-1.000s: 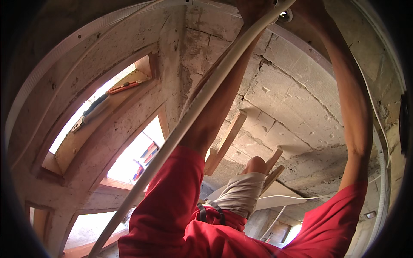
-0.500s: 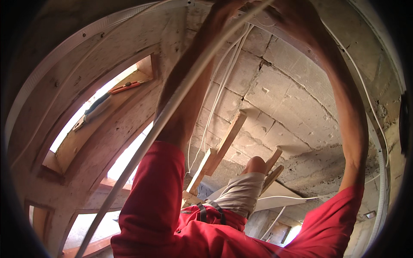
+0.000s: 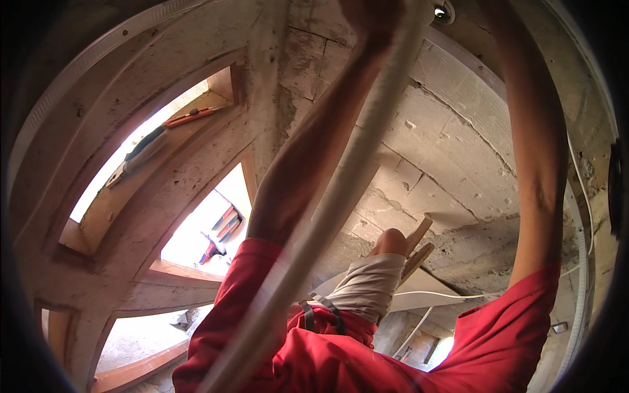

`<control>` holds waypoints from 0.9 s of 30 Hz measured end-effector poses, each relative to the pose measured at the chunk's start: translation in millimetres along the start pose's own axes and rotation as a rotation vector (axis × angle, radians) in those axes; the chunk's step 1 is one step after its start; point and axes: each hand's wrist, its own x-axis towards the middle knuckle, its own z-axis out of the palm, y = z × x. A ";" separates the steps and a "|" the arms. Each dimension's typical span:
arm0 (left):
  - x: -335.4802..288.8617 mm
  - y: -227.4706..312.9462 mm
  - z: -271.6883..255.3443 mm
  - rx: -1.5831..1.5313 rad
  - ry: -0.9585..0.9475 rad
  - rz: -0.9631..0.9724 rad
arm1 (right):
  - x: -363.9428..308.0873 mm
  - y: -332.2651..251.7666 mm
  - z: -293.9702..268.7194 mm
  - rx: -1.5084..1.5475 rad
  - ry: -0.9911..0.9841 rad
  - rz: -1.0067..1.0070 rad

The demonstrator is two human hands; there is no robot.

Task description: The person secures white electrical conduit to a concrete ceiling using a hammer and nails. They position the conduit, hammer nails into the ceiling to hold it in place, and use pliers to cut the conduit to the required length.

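Note:
Both my arms reach up in red sleeves. My left hand [image 3: 375,14] is at the top edge, dark and partly cut off. Its fingers do not show, so I cannot tell if it grips anything. A long pale tube or thick cable [image 3: 341,190] runs close in front of me, from the lower edge up beside that hand. Whether the hand touches it is not clear. My right forearm [image 3: 534,131] rises past the top edge, and the hand itself is out of view. Between the arms is a small round fitting with a dark opening [image 3: 443,12].
Curved window openings lie at left. On one sill [image 3: 164,157] rest an orange-red tool [image 3: 190,117] and a dark-handled one [image 3: 144,144]. Wooden pieces [image 3: 419,236] stand by my knee against the block wall [image 3: 452,144]. A thin white cable [image 3: 580,190] hangs at right.
The pale tube has shifted right and looks thicker, nearer to me. My left arm has swung right, uncovering more of the middle window. The right hand has gone out of view at the top.

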 end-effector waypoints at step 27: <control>35.3 -22.3 23.3 -0.176 -0.306 -0.101 | -67.3 -37.8 9.4 -0.325 0.575 -0.096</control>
